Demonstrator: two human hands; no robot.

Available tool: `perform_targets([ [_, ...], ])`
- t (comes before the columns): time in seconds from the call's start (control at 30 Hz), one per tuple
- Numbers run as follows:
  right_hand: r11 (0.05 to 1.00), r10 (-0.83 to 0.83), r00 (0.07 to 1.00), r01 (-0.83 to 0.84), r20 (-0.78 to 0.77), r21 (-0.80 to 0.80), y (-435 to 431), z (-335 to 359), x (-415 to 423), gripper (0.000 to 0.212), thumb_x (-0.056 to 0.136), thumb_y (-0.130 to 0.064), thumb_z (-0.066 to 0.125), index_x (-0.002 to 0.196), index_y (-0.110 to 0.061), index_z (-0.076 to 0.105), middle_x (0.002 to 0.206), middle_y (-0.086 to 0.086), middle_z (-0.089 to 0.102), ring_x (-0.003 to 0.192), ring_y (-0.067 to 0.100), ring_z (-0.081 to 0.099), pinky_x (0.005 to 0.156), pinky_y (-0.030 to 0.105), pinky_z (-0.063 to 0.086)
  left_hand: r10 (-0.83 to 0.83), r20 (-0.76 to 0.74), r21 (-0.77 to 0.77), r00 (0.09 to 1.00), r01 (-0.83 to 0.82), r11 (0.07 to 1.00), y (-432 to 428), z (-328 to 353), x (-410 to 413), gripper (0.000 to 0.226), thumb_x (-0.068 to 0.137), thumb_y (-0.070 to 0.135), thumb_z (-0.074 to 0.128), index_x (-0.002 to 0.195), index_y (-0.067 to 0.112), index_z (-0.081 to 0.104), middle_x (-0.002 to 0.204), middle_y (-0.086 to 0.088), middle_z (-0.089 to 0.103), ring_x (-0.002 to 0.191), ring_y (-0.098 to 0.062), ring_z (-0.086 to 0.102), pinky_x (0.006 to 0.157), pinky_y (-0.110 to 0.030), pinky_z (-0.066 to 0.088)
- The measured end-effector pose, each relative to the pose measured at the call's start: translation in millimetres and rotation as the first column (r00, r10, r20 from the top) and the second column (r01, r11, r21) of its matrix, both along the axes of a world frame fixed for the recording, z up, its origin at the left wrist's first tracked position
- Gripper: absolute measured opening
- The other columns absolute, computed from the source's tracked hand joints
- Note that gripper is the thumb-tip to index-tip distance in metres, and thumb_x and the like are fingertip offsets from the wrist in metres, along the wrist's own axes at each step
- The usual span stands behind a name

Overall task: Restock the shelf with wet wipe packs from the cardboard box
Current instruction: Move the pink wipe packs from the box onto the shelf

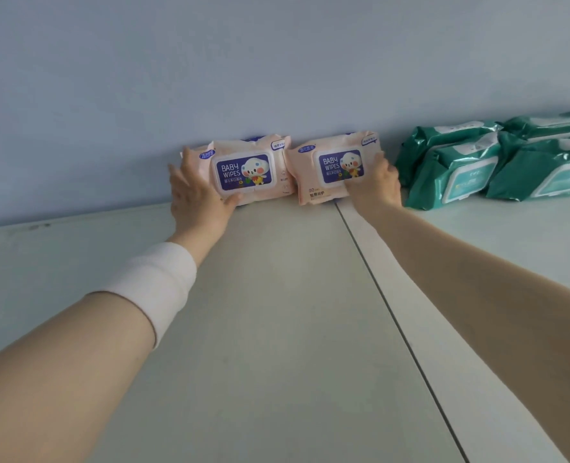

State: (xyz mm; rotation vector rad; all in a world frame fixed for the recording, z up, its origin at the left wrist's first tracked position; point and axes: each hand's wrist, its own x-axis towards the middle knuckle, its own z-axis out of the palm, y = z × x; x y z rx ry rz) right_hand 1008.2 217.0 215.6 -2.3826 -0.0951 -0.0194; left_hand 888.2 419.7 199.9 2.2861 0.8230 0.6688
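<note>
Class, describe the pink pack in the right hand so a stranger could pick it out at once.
Find where the blue wall meets the white shelf. Two pink packs lean there, left of the green packs. The right pink pack, nearer the green, is in the right hand.

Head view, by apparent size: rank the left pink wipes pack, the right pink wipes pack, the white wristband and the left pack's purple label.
1. left pink wipes pack and right pink wipes pack: look alike, not ranked.
2. white wristband, smaller in frame though nearer the camera.
3. purple label, smallest.
</note>
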Motion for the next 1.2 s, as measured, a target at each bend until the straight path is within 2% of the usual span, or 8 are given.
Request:
perform_targets([
  [0.13,0.936,0.224,0.974,-0.207,0.026,-0.285,-32.2,23.1,-29.7,0.057,0.090,-0.027,0.054,0.139,-0.010,0.031,0.142,0.017,0.035,0.130,0.035,0.035,0.104,0.042,0.034,-0.096,-0.477,0.473,0.874,0.347,0.810,-52.0,34.6,-10.2,0.073,0.083,0.031,0.064,0.142,0.012,0.026,0.154,-0.024,0.002,0.143,-0.040,-0.001,0.114,-0.049,0.015],
  [0.23,0.755,0.413,0.901,-0.421,-0.134,-0.503,-81.4,52.2,-52.5,0.055,0.092,-0.035,0.052,0.136,-0.006,0.038,0.133,0.016,0.048,0.121,0.033,0.048,0.094,0.034,0.040,-0.157,-0.743,0.388,0.650,0.610,0.691,-110.1,77.5,-8.8,0.047,0.090,0.035,0.053,0.129,0.010,0.046,0.138,-0.017,0.042,0.129,-0.036,0.037,0.103,-0.042,0.035],
  [0.37,0.572,0.383,0.813,-0.582,-0.439,-0.579,-182.6,96.0,-83.7,0.064,0.090,-0.047,0.051,0.139,-0.009,0.038,0.132,0.009,0.050,0.112,0.027,0.057,0.093,0.038,0.049,-0.135,-0.941,0.148,0.311,0.735,0.662,-214.0,120.6,-6.6,0.052,0.088,0.050,0.049,0.125,0.013,0.054,0.121,-0.006,0.060,0.109,-0.026,0.059,0.096,-0.035,0.044],
  [0.53,0.562,0.242,0.874,-0.480,-0.422,-0.673,-349.7,113.3,-114.8,0.067,0.088,-0.051,0.051,0.142,-0.014,0.036,0.136,0.008,0.049,0.102,0.024,0.056,0.088,0.032,0.044,-0.200,-0.969,0.008,0.143,0.832,0.555,-382.2,143.2,-2.7,0.051,0.087,0.052,0.051,0.125,0.019,0.053,0.123,-0.002,0.061,0.108,-0.022,0.061,0.099,-0.039,0.046],
  [0.67,0.634,0.050,0.898,-0.366,-0.437,-0.681,-500.6,98.7,-138.3,0.069,0.087,-0.051,0.053,0.142,-0.013,0.036,0.138,0.008,0.047,0.121,0.028,0.050,0.104,0.041,0.039,-0.275,-0.959,-0.041,0.062,0.935,0.353,-534.3,131.8,2.4,0.049,0.089,0.047,0.051,0.129,0.019,0.049,0.121,0.001,0.060,0.108,-0.019,0.061,0.095,-0.034,0.046],
  [0.8,0.691,-0.107,0.888,-0.257,-0.448,-0.676,-638.9,74.3,-158.1,0.059,0.090,-0.047,0.052,0.131,-0.005,0.049,0.119,0.009,0.056,0.111,0.028,0.055,0.102,0.038,0.042,-0.265,-0.963,-0.094,-0.048,0.982,0.164,-671.1,104.9,7.4,0.049,0.088,0.049,0.052,0.127,0.021,0.051,0.114,0.004,0.061,0.105,-0.017,0.062,0.097,-0.038,0.047],
  [1.0,0.772,-0.386,0.730,-0.079,-0.563,-0.631,-829.0,6.1,-180.1,0.060,0.089,-0.045,0.053,0.132,-0.003,0.048,0.138,0.016,0.049,0.127,0.032,0.047,0.108,0.039,0.036,-0.150,-0.969,-0.165,-0.194,0.968,-0.186,-864.9,34.0,28.6,0.054,0.087,0.054,0.050,0.124,0.015,0.055,0.122,-0.004,0.061,0.106,-0.026,0.060,0.097,-0.043,0.048],
  [1.2,0.830,-0.471,0.520,-0.013,-0.713,-0.558,-961.6,-101.7,-203.9,0.051,0.093,-0.036,0.052,0.133,-0.006,0.046,0.134,0.011,0.053,0.120,0.029,0.051,0.098,0.034,0.042,-0.126,-0.945,-0.237,-0.300,0.899,-0.368,-1018.6,-79.3,54.9,0.060,0.088,0.052,0.049,0.134,0.014,0.045,0.135,-0.005,0.051,0.118,-0.029,0.051,0.101,-0.045,0.043],
])
